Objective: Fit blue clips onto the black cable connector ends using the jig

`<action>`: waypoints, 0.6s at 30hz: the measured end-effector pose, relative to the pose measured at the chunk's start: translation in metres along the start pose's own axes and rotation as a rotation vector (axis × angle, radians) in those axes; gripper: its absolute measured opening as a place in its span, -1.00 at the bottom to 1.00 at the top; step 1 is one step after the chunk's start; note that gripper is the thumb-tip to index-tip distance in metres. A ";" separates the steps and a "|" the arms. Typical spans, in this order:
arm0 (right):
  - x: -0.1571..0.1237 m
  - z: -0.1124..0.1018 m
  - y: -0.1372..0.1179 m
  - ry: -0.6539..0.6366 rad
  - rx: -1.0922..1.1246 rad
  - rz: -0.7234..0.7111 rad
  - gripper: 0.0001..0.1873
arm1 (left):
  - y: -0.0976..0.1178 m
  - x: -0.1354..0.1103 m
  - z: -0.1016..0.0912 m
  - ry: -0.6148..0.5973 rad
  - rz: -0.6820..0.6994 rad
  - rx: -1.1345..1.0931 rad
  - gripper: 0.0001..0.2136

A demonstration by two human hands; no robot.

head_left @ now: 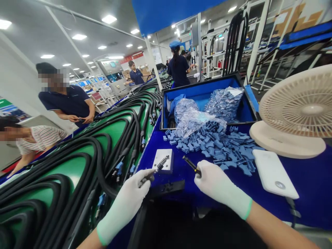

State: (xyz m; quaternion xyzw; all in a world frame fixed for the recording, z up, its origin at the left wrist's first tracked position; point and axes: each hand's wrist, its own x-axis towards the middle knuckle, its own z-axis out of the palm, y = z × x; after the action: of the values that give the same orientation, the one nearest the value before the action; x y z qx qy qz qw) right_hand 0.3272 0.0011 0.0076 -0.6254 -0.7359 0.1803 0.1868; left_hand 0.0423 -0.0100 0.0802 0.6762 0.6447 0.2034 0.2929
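My left hand [133,192], in a white glove, is closed around a dark part with a ribbed, spring-like end [163,162]. That end points up and to the right, in front of or over a small white block with holes [166,155]. A slim black tool with a yellow mark [191,164] is gripped in my right hand [214,178], also gloved; its kind cannot be made out. Just beyond the right hand lies a heap of blue plastic clips [207,143]. Below the block is a flat black piece [168,188].
Black hoses [97,152] run along the green conveyor [116,133] at left. Behind the clips stands a blue bin [199,91] with bagged parts. A beige fan [287,141] and a white device [275,174] are at right. Several people work beyond.
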 end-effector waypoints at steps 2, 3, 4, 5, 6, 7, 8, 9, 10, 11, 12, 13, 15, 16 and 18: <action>0.000 -0.009 -0.008 -0.037 0.210 -0.054 -0.91 | 0.011 0.004 -0.004 -0.001 -0.045 -0.064 -0.60; -0.002 -0.013 -0.016 -0.058 0.310 -0.134 -0.83 | 0.015 0.005 -0.007 -0.005 -0.061 -0.089 -0.59; -0.003 -0.017 -0.024 -0.076 0.404 -0.234 -0.73 | 0.018 0.006 -0.009 -0.014 -0.069 -0.113 -0.57; -0.005 -0.021 -0.033 -0.094 0.492 -0.338 -0.63 | 0.020 0.006 -0.012 -0.025 -0.070 -0.140 -0.56; -0.007 -0.024 -0.043 -0.111 0.573 -0.432 -0.56 | 0.022 0.007 -0.014 -0.039 -0.068 -0.166 -0.54; -0.007 -0.027 -0.052 -0.125 0.639 -0.503 -0.53 | 0.024 0.007 -0.016 -0.052 -0.063 -0.191 -0.53; -0.007 -0.029 -0.060 -0.136 0.688 -0.546 -0.52 | 0.025 0.006 -0.018 -0.062 -0.056 -0.209 -0.52; -0.007 -0.031 -0.067 -0.144 0.717 -0.567 -0.53 | 0.026 0.006 -0.019 -0.070 -0.048 -0.218 -0.53; -0.006 -0.031 -0.072 -0.149 0.730 -0.572 -0.54 | 0.027 0.006 -0.020 -0.073 -0.040 -0.219 -0.53; -0.004 -0.031 -0.075 -0.154 0.730 -0.566 -0.55 | 0.027 0.006 -0.020 -0.074 -0.035 -0.216 -0.54; -0.003 -0.030 -0.078 -0.158 0.725 -0.559 -0.56 | 0.028 0.005 -0.020 -0.077 -0.032 -0.212 -0.55; -0.002 -0.029 -0.079 -0.160 0.720 -0.556 -0.56 | 0.029 0.005 -0.020 -0.077 -0.030 -0.210 -0.57; -0.001 -0.025 -0.079 -0.152 0.710 -0.555 -0.58 | 0.029 0.003 -0.020 -0.076 -0.033 -0.211 -0.57; -0.001 -0.023 -0.079 -0.145 0.700 -0.547 -0.60 | 0.030 0.002 -0.020 -0.074 -0.035 -0.215 -0.58; -0.002 -0.018 -0.077 -0.130 0.676 -0.506 -0.66 | 0.030 0.000 -0.020 -0.064 -0.036 -0.218 -0.59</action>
State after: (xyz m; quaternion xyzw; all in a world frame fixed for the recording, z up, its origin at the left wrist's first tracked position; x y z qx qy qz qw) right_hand 0.2712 -0.0116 0.0617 -0.3159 -0.7761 0.3986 0.3728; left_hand 0.0517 -0.0070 0.1146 0.6349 0.6210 0.2451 0.3888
